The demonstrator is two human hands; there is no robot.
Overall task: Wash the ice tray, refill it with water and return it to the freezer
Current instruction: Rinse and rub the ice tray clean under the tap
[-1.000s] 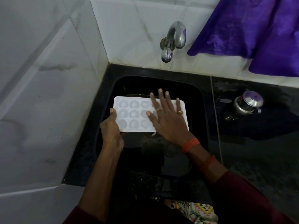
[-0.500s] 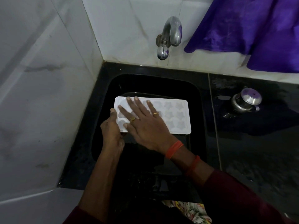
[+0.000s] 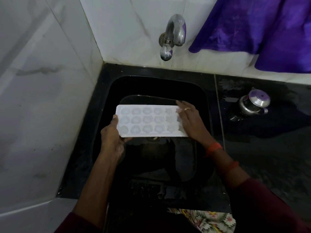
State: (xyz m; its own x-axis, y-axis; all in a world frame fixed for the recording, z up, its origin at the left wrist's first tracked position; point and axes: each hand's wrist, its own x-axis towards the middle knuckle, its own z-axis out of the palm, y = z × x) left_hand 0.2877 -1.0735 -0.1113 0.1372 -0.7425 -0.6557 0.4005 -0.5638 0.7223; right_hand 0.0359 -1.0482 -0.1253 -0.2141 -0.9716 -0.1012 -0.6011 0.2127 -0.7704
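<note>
A white ice tray (image 3: 148,121) with three rows of round and star-shaped cells is held level over the black sink (image 3: 151,84), below the tap. My left hand (image 3: 111,137) grips its left end, thumb on the top rim and fingers underneath. My right hand (image 3: 191,121) lies flat on the tray's right end, its straight fingers covering the last column of cells. No water runs from the steel tap (image 3: 173,36) on the tiled back wall.
A small steel pot with a lid (image 3: 252,105) stands on the wet black counter (image 3: 269,157) right of the sink. A purple cloth (image 3: 252,27) hangs at the upper right. White tiled walls close off the left and back.
My right hand slid across the tray's cells from the left end to the right end. My left hand kept its grip on the left end.
</note>
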